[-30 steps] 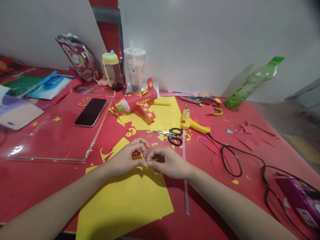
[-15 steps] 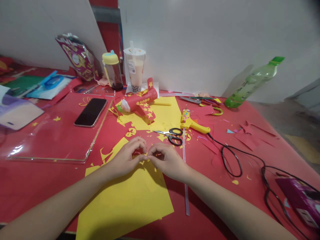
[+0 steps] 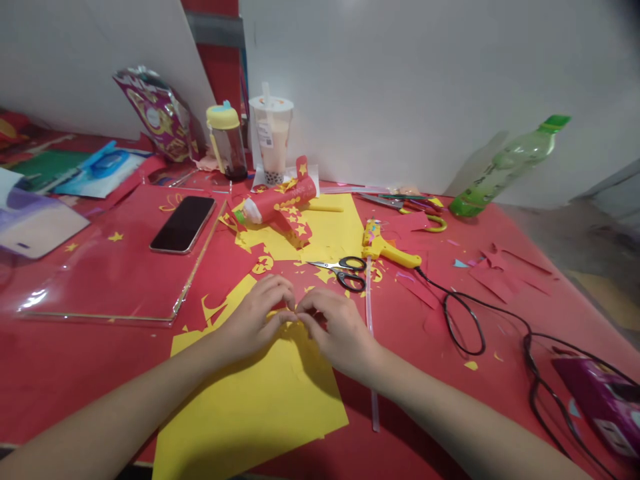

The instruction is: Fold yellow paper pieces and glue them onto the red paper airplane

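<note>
My left hand (image 3: 260, 315) and my right hand (image 3: 340, 328) meet fingertip to fingertip above a large yellow paper sheet (image 3: 250, 400). Both pinch what looks like a small piece of yellow paper, mostly hidden by the fingers. Just beyond them lie black-handled scissors (image 3: 343, 272) and a round yellow paper cutout (image 3: 262, 265). A toy plane (image 3: 280, 203) covered in red paper with yellow stars rests on another yellow sheet (image 3: 340, 230) farther back.
A yellow glue gun (image 3: 393, 253) with its glue stick and black cable (image 3: 467, 337) lies to the right. At left is a phone (image 3: 183, 225) on a clear-wrapped red pack. Behind stand a milk tea cup (image 3: 274, 143), a yellow-lidded bottle (image 3: 227, 147) and a leaning green bottle (image 3: 505, 170).
The fingers of both hands have shifted slightly, and my right hand has turned a little. The things on the table stay where they were.
</note>
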`<action>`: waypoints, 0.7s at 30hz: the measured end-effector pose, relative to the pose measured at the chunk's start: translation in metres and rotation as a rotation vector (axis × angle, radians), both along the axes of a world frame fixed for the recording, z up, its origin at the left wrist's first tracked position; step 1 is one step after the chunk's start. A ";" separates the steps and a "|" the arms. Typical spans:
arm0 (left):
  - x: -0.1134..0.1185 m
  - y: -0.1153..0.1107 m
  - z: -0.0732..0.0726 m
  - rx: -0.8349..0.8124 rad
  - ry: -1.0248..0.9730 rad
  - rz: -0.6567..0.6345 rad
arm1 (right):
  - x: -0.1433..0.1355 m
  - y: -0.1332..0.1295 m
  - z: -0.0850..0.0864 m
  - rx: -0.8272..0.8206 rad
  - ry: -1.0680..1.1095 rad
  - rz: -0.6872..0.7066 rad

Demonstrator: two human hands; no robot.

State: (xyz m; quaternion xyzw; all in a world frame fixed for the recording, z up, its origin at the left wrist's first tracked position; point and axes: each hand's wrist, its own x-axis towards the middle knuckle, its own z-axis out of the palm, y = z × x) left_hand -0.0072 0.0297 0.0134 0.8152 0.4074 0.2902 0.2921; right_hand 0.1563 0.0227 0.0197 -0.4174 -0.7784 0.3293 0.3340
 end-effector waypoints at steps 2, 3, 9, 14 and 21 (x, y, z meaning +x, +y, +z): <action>0.000 0.000 -0.001 0.056 -0.002 0.010 | 0.000 0.001 0.002 -0.037 0.007 -0.003; 0.000 0.000 -0.002 0.083 -0.003 0.015 | 0.001 0.001 0.003 -0.059 0.013 -0.006; -0.001 0.002 -0.002 0.153 0.019 0.029 | 0.001 0.003 0.006 -0.139 0.023 -0.018; -0.002 0.001 -0.001 0.187 0.065 0.036 | 0.001 0.002 0.004 -0.145 0.040 -0.025; -0.001 0.000 -0.002 0.162 0.148 -0.016 | 0.004 0.000 0.001 -0.057 0.026 0.006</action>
